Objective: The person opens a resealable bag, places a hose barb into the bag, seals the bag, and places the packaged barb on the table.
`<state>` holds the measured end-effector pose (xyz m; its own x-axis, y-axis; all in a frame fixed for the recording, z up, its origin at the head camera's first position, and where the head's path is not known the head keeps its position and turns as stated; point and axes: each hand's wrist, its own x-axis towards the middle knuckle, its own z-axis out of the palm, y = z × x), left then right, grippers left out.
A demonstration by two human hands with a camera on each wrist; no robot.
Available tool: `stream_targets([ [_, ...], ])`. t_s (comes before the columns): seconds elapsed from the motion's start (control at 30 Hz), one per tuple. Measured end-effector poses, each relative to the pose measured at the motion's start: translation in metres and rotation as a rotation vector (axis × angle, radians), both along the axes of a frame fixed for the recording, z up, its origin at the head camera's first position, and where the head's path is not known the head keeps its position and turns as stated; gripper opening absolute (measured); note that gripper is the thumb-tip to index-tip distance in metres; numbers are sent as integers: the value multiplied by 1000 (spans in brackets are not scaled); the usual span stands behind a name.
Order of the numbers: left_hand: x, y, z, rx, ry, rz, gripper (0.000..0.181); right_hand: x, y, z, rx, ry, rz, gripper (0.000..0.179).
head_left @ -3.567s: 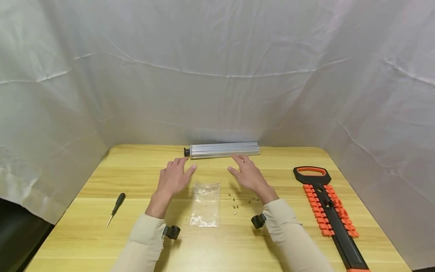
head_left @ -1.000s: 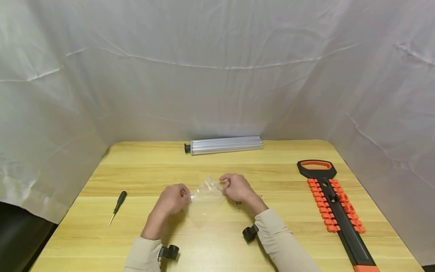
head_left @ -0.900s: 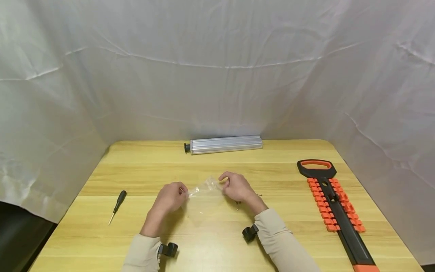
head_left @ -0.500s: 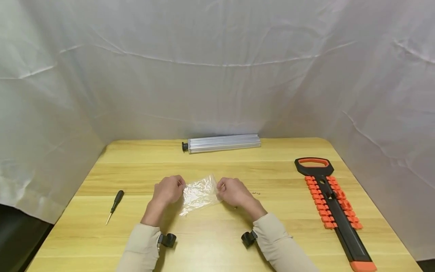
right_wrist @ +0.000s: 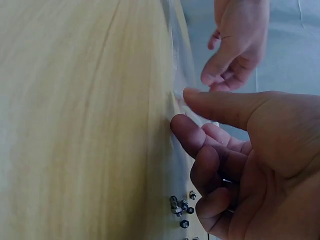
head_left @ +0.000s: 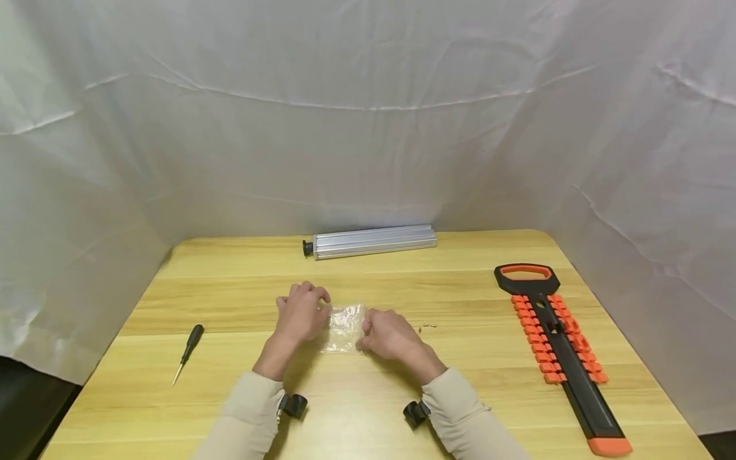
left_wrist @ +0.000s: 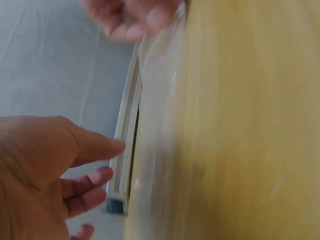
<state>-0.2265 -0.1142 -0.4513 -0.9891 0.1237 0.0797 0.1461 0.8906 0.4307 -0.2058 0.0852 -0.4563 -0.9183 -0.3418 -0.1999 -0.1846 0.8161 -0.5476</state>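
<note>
A clear plastic bag (head_left: pixel 345 327) lies between both hands, low over the table in the head view. My right hand (head_left: pixel 391 335) pinches its right edge between thumb and curled forefinger, as the right wrist view shows at the thumb (right_wrist: pixel 215 102). On the bag's left side is my left hand (head_left: pixel 301 313), its fingers loosely bent and apart. In the left wrist view that left hand (left_wrist: pixel 55 165) has nothing between thumb and fingers, and the bag (left_wrist: pixel 160 100) hangs beside it. Several small metal screws (right_wrist: pixel 179 206) lie on the table below the right hand's fingers.
A silver aluminium profile bar (head_left: pixel 374 241) with a black knob lies along the back of the table (head_left: pixel 230 300). To the left is a black-handled screwdriver (head_left: pixel 188 351). A black and orange rack with a handle (head_left: pixel 566 348) lies at the right. Pale fabric (head_left: pixel 368 128) surrounds the table.
Both hands came down to the bag and lifted it by its sides. Since half a second ago the left hand has released its edge, and the bag has straightened and looks smaller.
</note>
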Motion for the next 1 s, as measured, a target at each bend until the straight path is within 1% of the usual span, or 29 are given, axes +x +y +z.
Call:
stream_targets([
  [0.1,6,16,1,60,23,-109,9,1,4,2,4,15,-14,23],
  [0.2,11,29,-1,115,-26,-216,5,0,8,2,-10,17,-24,18],
  [0.23,12,32,-3,130,-51,-239,5,0,9,2,-10,18,-22,17],
  [0.3,14,37,-6,120,-86,-261,6,-1,10,1,-7,20,-16,17],
  [0.37,15,40,-10,106,-108,-267,7,-1,10,1,-6,19,-9,20],
  [0.47,14,43,-13,85,-120,-266,9,-2,10,3,-9,19,-15,29],
  [0.53,14,45,-13,72,-127,-261,11,-2,10,4,-13,25,-23,32],
  [0.63,13,48,-13,48,-150,-240,16,-2,9,4,-20,29,-34,32],
  [0.77,14,51,-13,24,-168,-209,21,-1,8,4,-84,-14,-46,37],
  [0.87,14,53,-14,13,-154,-197,22,-1,8,5,-143,-41,-59,43],
  [1.0,15,54,-15,22,-150,-183,21,-4,8,5,-181,-57,-85,47],
])
